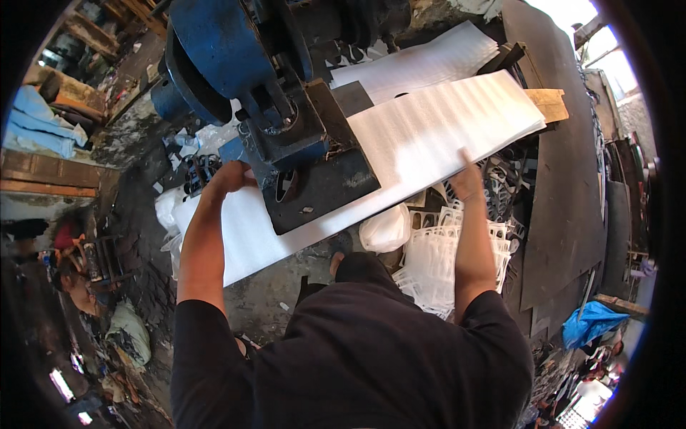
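A stack of long white foam sheets (443, 118) runs slantwise under the head of a blue press (221, 50). The press's dark flat plate (329, 189) covers the middle of the sheets. My left hand (232, 177) is closed at the far edge of their left part, close beside the press; its fingertips are partly hidden. At the near edge of the right part, my right hand (468, 180) grips the sheets, thumb on top and the other fingers out of sight below. Slight blur softens the right hand.
More white sheets (421, 61) lie behind the press. Cut-out white foam scraps (436, 250) and a white plastic bundle (386, 229) are below the right part. A large dark board (564, 214) stands at right; a blue tarp (593, 323) lies beyond it.
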`<state>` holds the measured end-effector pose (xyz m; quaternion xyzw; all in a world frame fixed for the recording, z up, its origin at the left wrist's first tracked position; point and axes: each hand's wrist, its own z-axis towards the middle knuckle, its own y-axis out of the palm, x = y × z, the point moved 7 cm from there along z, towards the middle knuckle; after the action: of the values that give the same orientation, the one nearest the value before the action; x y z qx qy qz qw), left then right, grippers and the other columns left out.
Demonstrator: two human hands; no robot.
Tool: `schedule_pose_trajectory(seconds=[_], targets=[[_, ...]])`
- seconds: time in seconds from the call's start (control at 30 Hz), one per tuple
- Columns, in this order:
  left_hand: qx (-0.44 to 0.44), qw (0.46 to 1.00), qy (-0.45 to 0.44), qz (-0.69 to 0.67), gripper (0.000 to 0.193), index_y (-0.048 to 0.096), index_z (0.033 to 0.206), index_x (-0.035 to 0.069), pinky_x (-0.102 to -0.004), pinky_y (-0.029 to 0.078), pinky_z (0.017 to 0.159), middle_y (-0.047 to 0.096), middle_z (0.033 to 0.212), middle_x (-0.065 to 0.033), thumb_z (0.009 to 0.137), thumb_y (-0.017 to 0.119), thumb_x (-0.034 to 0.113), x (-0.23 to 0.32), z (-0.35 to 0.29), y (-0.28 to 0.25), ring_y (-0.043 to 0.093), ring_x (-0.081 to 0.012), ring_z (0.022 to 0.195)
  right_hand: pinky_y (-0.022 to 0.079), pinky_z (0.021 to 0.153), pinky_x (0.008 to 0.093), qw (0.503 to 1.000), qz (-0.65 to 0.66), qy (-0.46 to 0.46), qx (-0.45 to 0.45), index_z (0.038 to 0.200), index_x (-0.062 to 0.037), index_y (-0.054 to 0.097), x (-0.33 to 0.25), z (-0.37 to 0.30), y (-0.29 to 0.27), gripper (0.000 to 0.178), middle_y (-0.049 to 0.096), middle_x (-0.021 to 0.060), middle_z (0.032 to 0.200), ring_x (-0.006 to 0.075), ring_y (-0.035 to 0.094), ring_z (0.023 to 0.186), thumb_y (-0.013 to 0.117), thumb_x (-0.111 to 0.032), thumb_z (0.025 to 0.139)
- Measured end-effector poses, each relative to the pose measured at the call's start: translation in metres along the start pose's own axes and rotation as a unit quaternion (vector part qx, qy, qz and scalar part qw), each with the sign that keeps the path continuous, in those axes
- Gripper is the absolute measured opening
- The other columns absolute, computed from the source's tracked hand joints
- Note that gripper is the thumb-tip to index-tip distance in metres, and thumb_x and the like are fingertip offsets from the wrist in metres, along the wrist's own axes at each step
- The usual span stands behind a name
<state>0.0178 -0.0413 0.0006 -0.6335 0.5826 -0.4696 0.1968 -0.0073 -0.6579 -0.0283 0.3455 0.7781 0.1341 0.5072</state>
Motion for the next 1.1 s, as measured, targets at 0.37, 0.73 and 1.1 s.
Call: schedule_pose_trajectory(seconds=[0.37, 0.73, 1.1], targets=[[0.054, 0.993, 0.065, -0.086, 0.05, 0.064, 0.121, 0.006, -0.0408, 0.049, 0.092, 0.065, 0.121, -0.019, 0.079, 0.079, 0.028, -0.041, 0.073, 0.013, 0.063, -0.0313, 0.109, 0.029, 0.113, 0.046, 0.752, -0.639, -0.161, -0.019, 0.127, -0.0063, 0.061, 0.026, -0.021, 0.068, 0.062, 0.042, 0.0248, 0.144, 0.0411, 0.032, 0.137, 0.078, -0.016, 0.068], [0.073, 0.991, 0.105, -0.034, 0.045, 0.065, 0.117, 0.005, -0.0458, 0.048, 0.092, 0.065, 0.117, -0.0236, 0.084, 0.068, 0.035, -0.067, 0.104, 0.029, 0.06, -0.0426, 0.109, 0.045, 0.098, 0.0424, 0.607, -0.709, -0.358, -0.025, 0.12, -0.0009, 0.062, 0.036, 0.02, 0.058, 0.043, 0.062, 0.0257, 0.121, 0.0401, 0.056, 0.117, 0.067, -0.018, 0.08], [0.425, 0.812, -0.319, -0.243, 0.055, 0.062, 0.11, -0.003, -0.0385, 0.05, 0.08, 0.068, 0.103, -0.0192, 0.087, 0.07, 0.045, -0.16, -0.13, 0.032, 0.065, -0.0302, 0.091, 0.048, 0.084, 0.0343, 0.654, -0.745, -0.124, 0.047, 0.12, 0.0045, 0.057, -0.044, -0.124, -0.005, 0.047, 0.068, 0.0179, 0.104, 0.026, 0.064, 0.094, 0.068, -0.026, 0.086]])
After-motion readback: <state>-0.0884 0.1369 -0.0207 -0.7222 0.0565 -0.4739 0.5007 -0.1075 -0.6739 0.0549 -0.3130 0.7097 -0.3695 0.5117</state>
